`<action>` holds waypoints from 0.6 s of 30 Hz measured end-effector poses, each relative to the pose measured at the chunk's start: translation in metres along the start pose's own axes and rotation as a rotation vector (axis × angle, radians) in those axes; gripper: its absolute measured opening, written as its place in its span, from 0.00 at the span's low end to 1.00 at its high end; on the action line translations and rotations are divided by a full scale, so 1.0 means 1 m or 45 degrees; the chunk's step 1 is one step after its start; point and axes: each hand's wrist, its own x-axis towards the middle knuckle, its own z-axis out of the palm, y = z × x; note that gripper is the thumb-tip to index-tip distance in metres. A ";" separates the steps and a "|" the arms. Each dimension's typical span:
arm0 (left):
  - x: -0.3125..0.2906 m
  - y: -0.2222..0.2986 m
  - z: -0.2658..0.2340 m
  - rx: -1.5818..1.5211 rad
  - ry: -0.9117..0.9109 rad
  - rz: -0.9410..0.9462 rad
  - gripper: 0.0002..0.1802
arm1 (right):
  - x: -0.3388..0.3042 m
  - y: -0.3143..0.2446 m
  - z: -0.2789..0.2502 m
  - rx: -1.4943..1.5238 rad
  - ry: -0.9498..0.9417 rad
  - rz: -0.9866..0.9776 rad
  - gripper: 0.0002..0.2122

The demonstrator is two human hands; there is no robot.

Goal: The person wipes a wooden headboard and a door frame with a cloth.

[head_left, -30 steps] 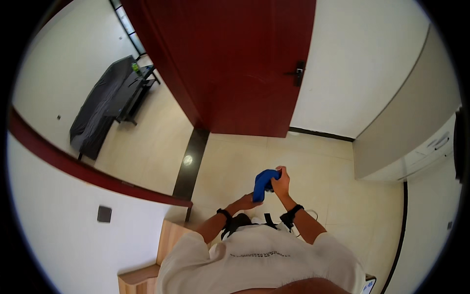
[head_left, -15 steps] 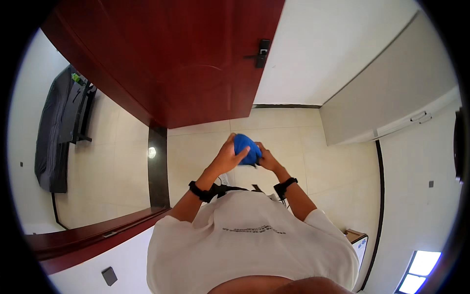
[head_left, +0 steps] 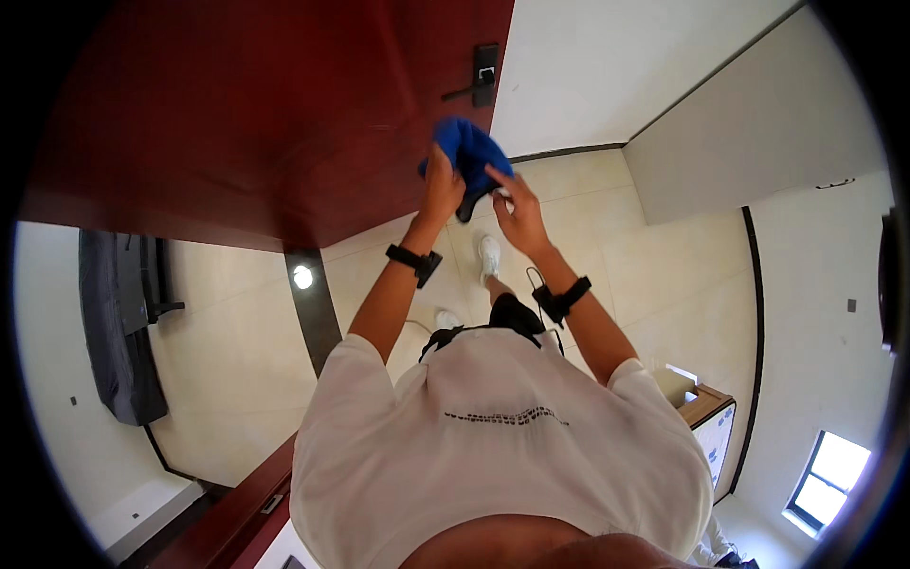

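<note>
The blue cloth (head_left: 482,163), dark along its lower edge, is up in front of the person's chest, pinched in the left hand (head_left: 442,187), while the right hand (head_left: 519,214) has its fingers at the cloth's near side, though from here I can't tell whether they grip it. Each wrist wears a black band, and past the cloth stands a red door (head_left: 237,114) with a dark handle (head_left: 484,78), above pale floor tiles (head_left: 588,237).

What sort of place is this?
Probably a home, perhaps an entryway or hall: a dark red door with a lever handle, a pale tiled floor, and dark-covered furniture past the doorway, at left.
</note>
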 end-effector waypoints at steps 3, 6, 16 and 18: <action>-0.041 -0.008 -0.002 0.107 -0.172 -0.036 0.38 | -0.016 -0.004 0.002 -0.156 -0.071 0.126 0.26; -0.028 -0.018 -0.017 0.076 -0.414 -0.198 0.33 | 0.002 0.015 0.025 -0.202 -0.062 0.335 0.28; 0.020 -0.043 0.006 0.388 -0.965 -0.553 0.31 | 0.038 0.072 0.049 -0.559 -0.330 0.318 0.28; 0.023 -0.038 0.005 0.388 -1.040 -0.702 0.29 | 0.035 0.065 0.043 -0.513 -0.366 0.423 0.25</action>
